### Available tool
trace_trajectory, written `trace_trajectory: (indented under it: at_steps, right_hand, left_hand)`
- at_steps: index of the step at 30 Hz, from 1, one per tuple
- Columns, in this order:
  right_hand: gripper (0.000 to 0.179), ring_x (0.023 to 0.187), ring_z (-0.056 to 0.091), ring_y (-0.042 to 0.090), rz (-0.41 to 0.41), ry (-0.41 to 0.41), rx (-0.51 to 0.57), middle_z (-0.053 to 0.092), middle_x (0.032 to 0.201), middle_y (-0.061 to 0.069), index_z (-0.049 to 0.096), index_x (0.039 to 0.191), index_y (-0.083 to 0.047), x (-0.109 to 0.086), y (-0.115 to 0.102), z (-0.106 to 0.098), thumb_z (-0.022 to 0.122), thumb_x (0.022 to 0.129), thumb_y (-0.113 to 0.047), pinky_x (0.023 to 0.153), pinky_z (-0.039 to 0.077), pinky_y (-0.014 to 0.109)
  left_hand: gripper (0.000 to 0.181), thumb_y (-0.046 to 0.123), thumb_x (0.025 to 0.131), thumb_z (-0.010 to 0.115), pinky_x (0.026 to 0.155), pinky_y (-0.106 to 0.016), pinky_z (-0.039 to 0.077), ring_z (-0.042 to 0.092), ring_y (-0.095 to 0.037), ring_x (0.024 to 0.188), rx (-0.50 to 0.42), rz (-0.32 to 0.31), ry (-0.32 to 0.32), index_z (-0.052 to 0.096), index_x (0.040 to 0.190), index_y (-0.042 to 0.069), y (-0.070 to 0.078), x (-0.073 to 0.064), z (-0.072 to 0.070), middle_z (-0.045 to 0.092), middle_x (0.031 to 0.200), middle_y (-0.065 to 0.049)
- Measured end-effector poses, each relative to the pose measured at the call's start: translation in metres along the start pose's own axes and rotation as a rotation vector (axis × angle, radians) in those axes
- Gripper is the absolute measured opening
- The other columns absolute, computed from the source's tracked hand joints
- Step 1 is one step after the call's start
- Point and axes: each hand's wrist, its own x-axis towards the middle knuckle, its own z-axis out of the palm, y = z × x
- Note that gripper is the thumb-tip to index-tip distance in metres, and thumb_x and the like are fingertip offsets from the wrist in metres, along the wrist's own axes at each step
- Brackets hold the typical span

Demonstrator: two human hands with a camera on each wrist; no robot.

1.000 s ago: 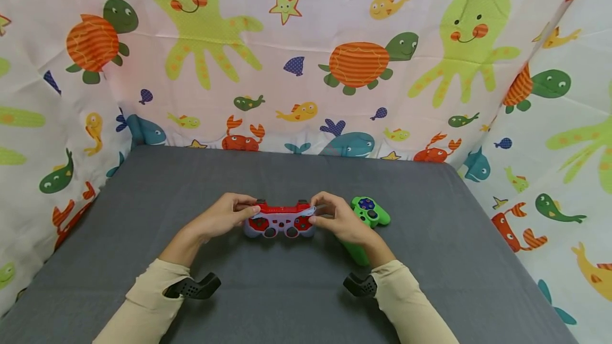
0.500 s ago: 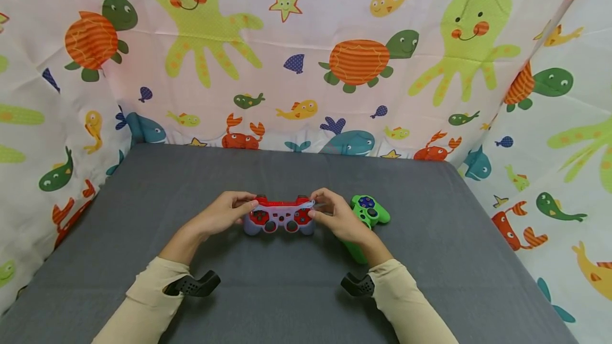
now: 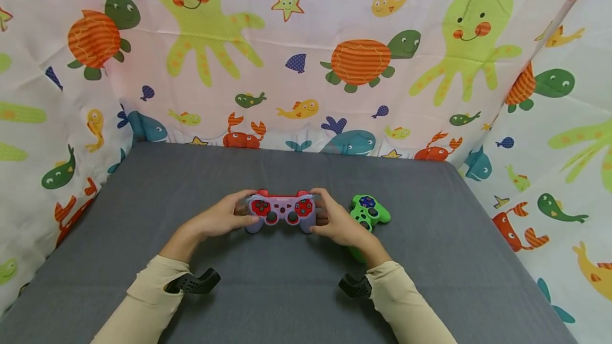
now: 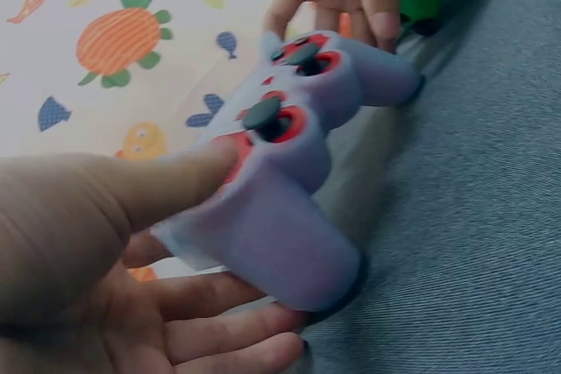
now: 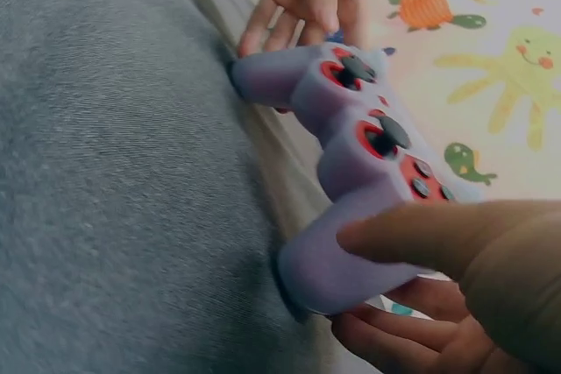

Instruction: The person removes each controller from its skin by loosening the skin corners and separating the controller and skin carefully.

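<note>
A red game controller (image 3: 282, 207) wears a pale lavender silicone cover (image 4: 280, 247), with its red button panels and dark thumbsticks (image 5: 387, 136) showing through the openings. It is held near the middle of the grey table, face toward the head camera. My left hand (image 3: 223, 217) holds its left end, thumb across the front near the directional pad and fingers behind and beneath the grip. At the other end, my right hand (image 3: 338, 221) grips the right handle, its thumb (image 5: 386, 238) pressed on the lavender cover. The fingertips behind the controller are partly hidden.
A green game controller (image 3: 373, 210) lies on the grey table (image 3: 287, 301) just right of my right hand, partly covered by that hand and wrist. Behind and beside the table hangs a white curtain (image 3: 306, 31) printed with sea animals.
The cover's upper edge, earlier pinched at the right corner with red body bare above it, now sits higher around the controller. Both thumbs have slid down toward the handles.
</note>
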Motion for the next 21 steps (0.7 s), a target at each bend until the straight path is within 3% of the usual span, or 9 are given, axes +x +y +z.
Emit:
trace_trajectory:
  at_steps: [6, 10, 17, 21]
  right_hand:
    - [0.072, 0.119, 0.066, 0.039, 0.002, 0.089, -0.064, 0.056, 0.141, 0.027, 0.03, 0.149, -0.008, 0.0014, -0.0034, 0.0066, 0.069, 0.09, 0.006, 0.097, 0.055, 0.049]
    - [0.073, 0.119, 0.065, 0.039, -0.002, 0.111, -0.059, 0.056, 0.142, 0.027, 0.031, 0.151, -0.009, 0.003, -0.0026, 0.0074, 0.069, 0.09, 0.006, 0.097, 0.055, 0.05]
    - [0.075, 0.114, 0.068, 0.038, -0.029, 0.112, -0.01, 0.061, 0.136, 0.026, 0.032, 0.153, -0.009, 0.0039, -0.0034, 0.004, 0.071, 0.09, 0.004, 0.094, 0.057, 0.049]
    - [0.076, 0.112, 0.069, 0.038, -0.037, 0.111, 0.021, 0.056, 0.14, 0.028, 0.03, 0.155, -0.007, 0.0044, -0.0031, 0.004, 0.069, 0.09, 0.004, 0.093, 0.057, 0.047]
  left_hand:
    - [0.069, 0.006, 0.095, 0.068, 0.076, -0.033, 0.055, 0.065, -0.02, 0.088, -0.012, -0.001, 0.054, 0.032, 0.153, 0.002, 0.0001, 0.0021, 0.0049, 0.068, 0.12, -0.02]
    - [0.067, 0.006, 0.096, 0.067, 0.079, -0.038, 0.059, 0.067, -0.022, 0.094, -0.02, -0.008, 0.071, 0.033, 0.153, 0.003, 0.003, 0.0009, 0.0042, 0.066, 0.125, -0.023]
    - [0.067, 0.01, 0.098, 0.066, 0.074, -0.04, 0.057, 0.067, -0.023, 0.085, 0.0, -0.015, 0.11, 0.032, 0.155, 0.004, 0.0063, -0.0008, 0.0009, 0.062, 0.131, -0.029]
    - [0.065, 0.012, 0.098, 0.066, 0.075, -0.039, 0.058, 0.067, -0.022, 0.087, 0.004, -0.004, 0.123, 0.035, 0.154, 0.002, 0.007, -0.0016, -0.0008, 0.057, 0.135, -0.034]
